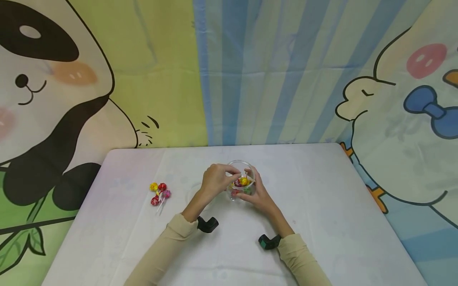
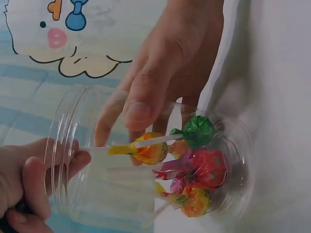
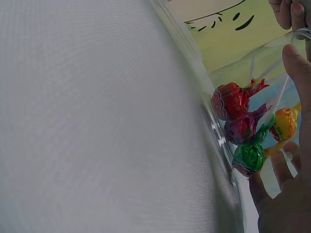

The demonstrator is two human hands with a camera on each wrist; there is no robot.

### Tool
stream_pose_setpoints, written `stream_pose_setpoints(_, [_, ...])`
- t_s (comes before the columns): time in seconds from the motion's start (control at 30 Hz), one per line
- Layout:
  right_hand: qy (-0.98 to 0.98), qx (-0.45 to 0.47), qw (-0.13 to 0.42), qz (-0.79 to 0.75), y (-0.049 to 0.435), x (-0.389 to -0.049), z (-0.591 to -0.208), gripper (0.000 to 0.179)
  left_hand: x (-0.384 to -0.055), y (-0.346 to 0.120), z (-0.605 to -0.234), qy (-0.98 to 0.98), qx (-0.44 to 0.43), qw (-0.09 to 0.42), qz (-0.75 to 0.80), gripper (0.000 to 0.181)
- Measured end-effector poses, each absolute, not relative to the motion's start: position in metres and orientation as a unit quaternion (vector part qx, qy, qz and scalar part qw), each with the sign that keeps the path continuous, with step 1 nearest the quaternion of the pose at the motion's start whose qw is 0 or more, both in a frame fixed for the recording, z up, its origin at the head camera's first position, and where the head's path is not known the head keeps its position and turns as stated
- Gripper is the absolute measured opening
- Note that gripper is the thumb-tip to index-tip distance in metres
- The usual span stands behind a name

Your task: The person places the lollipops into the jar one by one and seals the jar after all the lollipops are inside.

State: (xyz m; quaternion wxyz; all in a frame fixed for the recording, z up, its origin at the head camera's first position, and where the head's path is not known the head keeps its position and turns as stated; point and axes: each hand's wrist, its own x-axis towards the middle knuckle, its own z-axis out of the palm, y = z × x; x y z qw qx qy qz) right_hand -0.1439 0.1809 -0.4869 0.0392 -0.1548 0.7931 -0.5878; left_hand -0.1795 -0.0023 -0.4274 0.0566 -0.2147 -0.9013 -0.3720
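The clear jar stands upright on the white desk, between the 2 hands. The right hand holds it from the side, its fingers curled round the wall and the thumb on the nearer face, so the jar lies within that grasp. The left hand is at the jar's open mouth, its fingers reaching just inside the rim. The stick of a yellow-orange lollipop ends at those fingertips; I cannot tell whether they pinch it. Its wrapped head is deeper in the jar, beside a green lollipop and a red lollipop, both nearer the base. On the desk, well apart from the left hand, 4 loose lollipops lie in a cluster, their heads yellow, red and purple-pink.
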Motion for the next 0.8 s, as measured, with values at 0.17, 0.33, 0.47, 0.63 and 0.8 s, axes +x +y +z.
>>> stream_pose_setpoints(0.17, [0.797, -0.159, 0.032, -0.582, 0.182, -0.145, -0.487, 0.098, -0.181, 0.002, -0.422, -0.915, -0.214, 0.043, -0.339, 0.015])
stream_pose_setpoints(0.33, [0.795, -0.157, 0.034, -0.585, 0.183, -0.146, -0.486, 0.097, -0.182, 0.006, -0.416, -0.935, -0.207, 0.026, -0.287, 0.011])
stream_pose_setpoints(0.47, [0.794, -0.157, 0.034, -0.586, 0.183, -0.147, -0.486, 0.098, -0.182, 0.009, -0.412, -0.952, -0.194, 0.018, -0.235, 0.006])
stream_pose_setpoints(0.63, [0.789, -0.159, 0.032, -0.592, 0.182, -0.146, -0.487, 0.099, -0.183, 0.01, -0.41, -0.963, -0.188, 0.008, -0.194, 0.006])
stream_pose_setpoints(0.8, [0.79, -0.151, 0.037, -0.593, 0.181, -0.146, -0.488, 0.098, -0.184, 0.011, -0.41, -0.966, -0.177, -0.007, -0.19, 0.006])
